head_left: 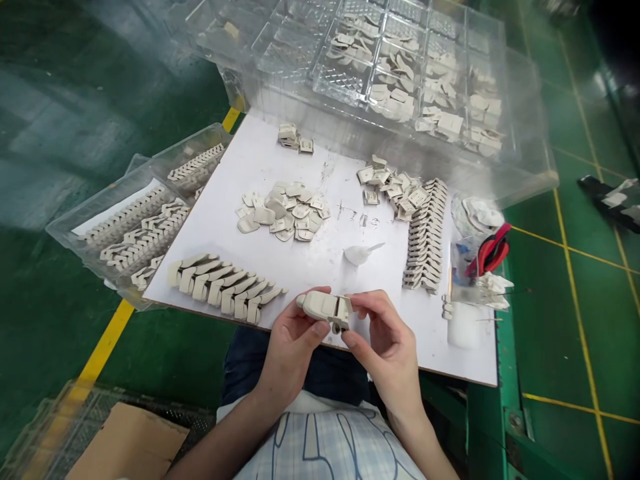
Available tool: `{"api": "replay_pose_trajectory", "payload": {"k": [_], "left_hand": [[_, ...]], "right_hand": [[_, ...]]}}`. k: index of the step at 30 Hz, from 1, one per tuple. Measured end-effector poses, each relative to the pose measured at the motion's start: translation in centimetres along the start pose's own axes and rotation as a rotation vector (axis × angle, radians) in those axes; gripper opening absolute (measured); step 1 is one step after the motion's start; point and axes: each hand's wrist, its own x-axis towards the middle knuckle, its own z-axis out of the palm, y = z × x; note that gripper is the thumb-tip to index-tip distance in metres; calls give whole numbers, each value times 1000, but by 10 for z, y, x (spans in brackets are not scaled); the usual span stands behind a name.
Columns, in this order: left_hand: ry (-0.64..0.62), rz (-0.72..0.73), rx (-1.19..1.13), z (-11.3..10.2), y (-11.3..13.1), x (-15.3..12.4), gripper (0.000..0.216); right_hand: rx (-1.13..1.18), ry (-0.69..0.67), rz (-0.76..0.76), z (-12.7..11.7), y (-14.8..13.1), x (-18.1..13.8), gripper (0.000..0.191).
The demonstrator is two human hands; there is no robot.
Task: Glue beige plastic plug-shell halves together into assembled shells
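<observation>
A beige plastic part (321, 305), made of a rounded body with a squarish piece at its right end, is held above the front edge of the white board (310, 160). My left hand (295, 340) is closed around the body, thumb in front. At the squarish end, my right hand (387, 333) pinches with thumb and fingertips. To the left stands a row of bent beige parts (225, 287). Beyond my hands lie a heap of rounded beige covers (285, 210) and a small white container with a thin spout (357, 254).
A stacked row of beige parts (425, 237) and a pile of square pieces (390, 187) lie at right. Red-handled pliers (489, 250) stand in a clear holder by a white cylinder (463, 327). A clear compartment tray (345, 73) overhangs the back; another tray (145, 213) sits left.
</observation>
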Motion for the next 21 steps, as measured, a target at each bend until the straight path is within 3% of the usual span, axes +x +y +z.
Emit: {"api": "replay_pose_trajectory", "payload": {"k": [11,15,18,21], "left_hand": [[33,118,78,-1,-5,3,40],[3,196,225,-1,-5,0,33],[-80,372,448,-2,-1,-4,26],[-207,694,795,-6,3,-4,30]], "right_hand": [[-46,-52,31,3,-2,-1,29],[50,4,91,10,-1,-5,26],[163,54,173,11,0,-6,32],[350,46,277,12,1,-5,33]]}}
